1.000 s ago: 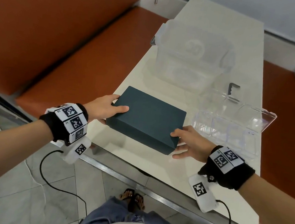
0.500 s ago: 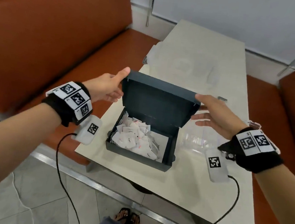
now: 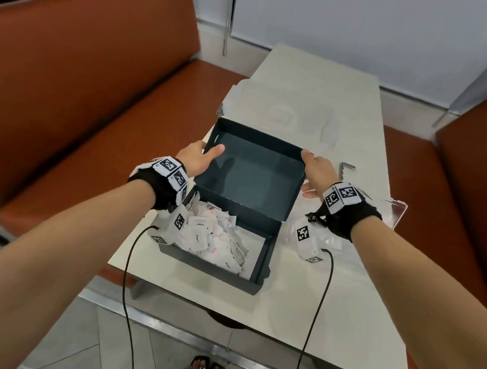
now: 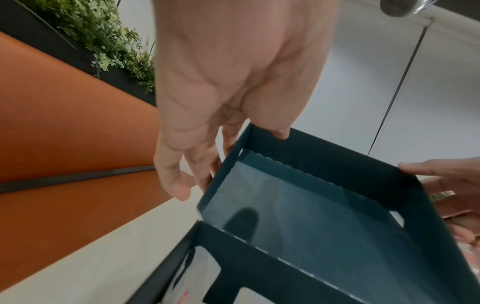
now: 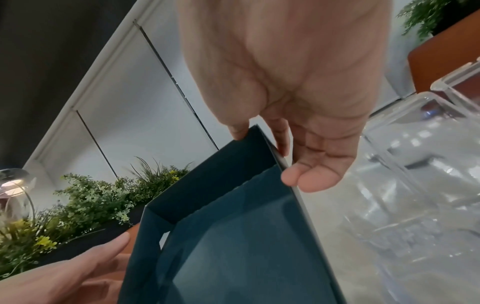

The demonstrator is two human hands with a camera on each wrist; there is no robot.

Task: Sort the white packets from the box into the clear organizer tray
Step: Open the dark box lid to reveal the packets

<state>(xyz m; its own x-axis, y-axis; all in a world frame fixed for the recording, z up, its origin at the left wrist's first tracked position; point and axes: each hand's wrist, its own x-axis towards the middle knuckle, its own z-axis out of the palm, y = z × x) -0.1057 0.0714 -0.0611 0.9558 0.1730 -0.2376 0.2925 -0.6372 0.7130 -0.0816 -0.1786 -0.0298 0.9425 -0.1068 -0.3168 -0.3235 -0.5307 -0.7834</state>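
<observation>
1. The left hand point(image 3: 198, 158) pinches the left front corner of the box lid point(image 3: 252, 174), thumb lying on the inner face and the fingers point(image 4: 179, 185) behind the side flap, loosely curved. The right hand point(image 3: 317, 174) pinches the lid's right front corner the same way, thumb tip on the inner edge and the other fingers point(image 5: 309, 181) curled behind the outside.
2. Nearest the person, the dark teal box point(image 3: 211, 267) sits on the near part of the pale table point(image 3: 313, 307), close to its left edge, with its hinged lid held open and tilted back toward the far side.
3. A loose heap of white packets point(image 3: 214, 238) fills the left and middle of the box; some show small red or dark print. The right end of the box floor shows bare.
4. The inside of the lid holds nothing.
5. Just right of the box, under and beyond the right wrist, lies the clear organizer tray point(image 3: 397, 208), mostly hidden by the arm; whether its compartments hold anything cannot be told from the head view.
6. Farther along the table, behind the lid, stands a clear plastic tub point(image 3: 280, 112), appearing to hold nothing.
7. A small grey angled metal piece point(image 3: 345, 168) lies to the right of the lid.
8. Orange bench seats point(image 3: 65, 88) flank the table on both sides.
</observation>
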